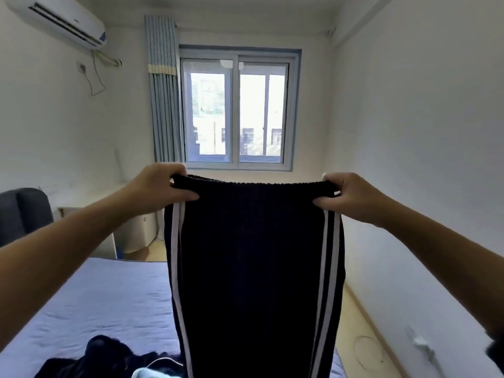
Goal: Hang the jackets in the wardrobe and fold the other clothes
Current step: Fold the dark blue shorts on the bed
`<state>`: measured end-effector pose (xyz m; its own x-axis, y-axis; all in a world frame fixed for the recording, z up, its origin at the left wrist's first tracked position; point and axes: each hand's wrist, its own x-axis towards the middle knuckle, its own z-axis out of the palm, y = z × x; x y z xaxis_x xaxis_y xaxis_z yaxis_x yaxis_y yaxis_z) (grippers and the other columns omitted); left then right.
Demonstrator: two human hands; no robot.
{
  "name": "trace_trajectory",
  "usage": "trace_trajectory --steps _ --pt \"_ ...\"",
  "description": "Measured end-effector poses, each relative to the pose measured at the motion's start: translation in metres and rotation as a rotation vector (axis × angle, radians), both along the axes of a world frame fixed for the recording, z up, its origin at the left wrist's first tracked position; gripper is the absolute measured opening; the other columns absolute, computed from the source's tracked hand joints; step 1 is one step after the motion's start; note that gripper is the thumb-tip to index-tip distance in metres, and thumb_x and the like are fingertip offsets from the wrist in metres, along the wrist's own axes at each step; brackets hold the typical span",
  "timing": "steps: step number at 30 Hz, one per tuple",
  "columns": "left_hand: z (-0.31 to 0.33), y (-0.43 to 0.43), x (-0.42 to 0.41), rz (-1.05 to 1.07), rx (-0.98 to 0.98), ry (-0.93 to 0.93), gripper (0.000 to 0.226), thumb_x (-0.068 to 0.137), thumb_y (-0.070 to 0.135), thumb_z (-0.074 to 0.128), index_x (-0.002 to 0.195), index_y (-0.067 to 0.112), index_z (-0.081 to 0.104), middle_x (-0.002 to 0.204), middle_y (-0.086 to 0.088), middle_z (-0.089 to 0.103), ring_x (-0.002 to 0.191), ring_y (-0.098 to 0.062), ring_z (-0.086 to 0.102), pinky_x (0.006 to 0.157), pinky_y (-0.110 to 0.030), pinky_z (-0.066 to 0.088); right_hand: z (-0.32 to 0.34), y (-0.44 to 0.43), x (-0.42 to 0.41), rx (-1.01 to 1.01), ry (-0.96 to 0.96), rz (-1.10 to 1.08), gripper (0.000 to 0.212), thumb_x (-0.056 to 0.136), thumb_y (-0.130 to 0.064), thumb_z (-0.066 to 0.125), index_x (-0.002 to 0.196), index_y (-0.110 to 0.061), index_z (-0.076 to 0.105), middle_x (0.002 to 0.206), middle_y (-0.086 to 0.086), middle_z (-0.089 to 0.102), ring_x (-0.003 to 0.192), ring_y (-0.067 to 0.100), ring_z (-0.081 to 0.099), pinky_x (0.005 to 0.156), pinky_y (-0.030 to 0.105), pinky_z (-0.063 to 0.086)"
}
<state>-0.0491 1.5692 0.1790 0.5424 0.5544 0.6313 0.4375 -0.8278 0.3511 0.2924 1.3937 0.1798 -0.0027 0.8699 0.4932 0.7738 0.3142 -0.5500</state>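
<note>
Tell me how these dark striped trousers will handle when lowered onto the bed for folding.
Probably floppy: the trousers hang straight down from the waistband pinched by the left hand and right hand, keeping no shape of their own. The ribbed knit looks thick, so likely grippy rather than slippery, with some weight. They should drape flat on the bed.

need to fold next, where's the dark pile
The dark pile lies bottom left of the head view, on the blue bed, beside the striped trousers.

Trousers between left hand, right hand
</note>
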Motion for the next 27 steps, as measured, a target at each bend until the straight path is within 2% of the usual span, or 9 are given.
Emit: trace_trajectory --steps 4,6,8,10,14,18,20,24,27 --pt "-0.015 -0.007 -0.009 -0.272 -0.394 -0.238 0.026 0.068 0.017 0.079 0.081 0.033 0.062 0.077 0.01 0.069 0.073 -0.001 0.065 0.065 -0.012 0.05 -0.015 -0.004 -0.004 -0.211 0.449 0.145 0.031 0.083 0.0 0.067 0.107 -0.018 0.058 0.08 -0.006 0.072 0.076 0.013 0.07 0.064 0.019 0.053" --pt "-0.03 -0.01 -0.013 -0.296 -0.522 -0.248 0.038 0.068 0.019 0.077 0.099 0.035 0.063 0.088 0.005 0.073 0.082 -0.007 0.069 0.07 -0.016 0.053 -0.025 -0.006 -0.004 -0.334 0.538 0.145 0.032 0.083 0.0 0.068 0.112 -0.012 0.062 0.091 0.004 0.074 0.085 0.022 0.072 0.067 0.024 0.056" --pt "-0.045 -0.01 -0.01 -0.142 -0.473 -0.156 0.035 0.074 0.017 0.078 0.103 0.032 0.064 0.087 0.005 0.073 0.083 -0.007 0.069 0.072 -0.018 0.05 -0.035 -0.006 -0.005 -0.459 0.557 0.106 0.027 0.081 -0.008 0.07 0.108 -0.004 0.065 0.095 0.011 0.074 0.087 0.026 0.072 0.067 0.025 0.057" --pt "-0.057 -0.014 0.001 0.095 -0.327 -0.029 0.014 0.08 0.023 0.076 0.09 0.025 0.066 0.074 0.005 0.069 0.078 -0.014 0.067 0.064 -0.021 0.044 -0.047 -0.005 -0.006 -0.491 0.61 0.054 0.027 0.082 -0.015 0.07 0.105 -0.002 0.066 0.097 0.014 0.074 0.088 0.027 0.072 0.067 0.026 0.058" --pt "-0.08 -0.026 0.028 0.432 -0.186 0.066 0.026 0.084 0.039 0.066 0.085 0.015 0.056 0.081 -0.005 0.065 0.084 -0.029 0.061 0.07 -0.034 0.047 -0.073 0.003 -0.02 -0.282 0.74 -0.039 0.022 0.088 -0.02 0.068 0.104 -0.005 0.068 0.089 0.009 0.075 0.083 0.024 0.073 0.064 0.027 0.058" --pt "-0.096 -0.053 0.052 0.428 -0.317 -0.29 0.019 0.078 0.033 0.068 0.077 0.021 0.053 0.071 0.009 0.061 0.072 -0.015 0.058 0.062 -0.027 0.04 -0.102 0.009 -0.045 -0.019 0.633 -0.228 0.015 0.086 -0.031 0.069 0.097 -0.021 0.071 0.084 -0.005 0.075 0.079 0.013 0.073 0.07 0.028 0.057" --pt "-0.107 -0.073 0.066 0.309 -0.396 -0.392 0.021 0.077 0.03 0.072 0.075 0.023 0.052 0.069 0.011 0.062 0.065 -0.002 0.057 0.057 -0.019 0.04 -0.111 0.009 -0.063 0.036 0.612 -0.186 0.008 0.086 -0.029 0.069 0.093 -0.025 0.07 0.085 -0.009 0.075 0.078 0.007 0.071 0.067 0.019 0.054" --pt "-0.127 -0.107 0.085 0.05 -0.669 -0.484 0.021 0.073 0.034 0.068 0.084 0.019 0.057 0.072 -0.007 0.07 0.067 -0.021 0.067 0.063 -0.036 0.052 -0.125 0.005 -0.092 0.009 0.535 -0.136 0.012 0.087 -0.025 0.068 0.098 -0.026 0.069 0.087 -0.015 0.073 0.083 0.003 0.069 0.075 0.023 0.055" --pt "-0.139 -0.121 0.089 -0.02 -0.738 -0.506 0.025 0.07 0.038 0.06 0.089 0.022 0.059 0.076 -0.007 0.071 0.071 -0.025 0.068 0.067 -0.041 0.053 -0.133 -0.001 -0.101 -0.026 0.53 -0.088 0.018 0.087 -0.014 0.065 0.093 -0.031 0.068 0.086 -0.013 0.073 0.083 0.003 0.069 0.078 0.026 0.054"
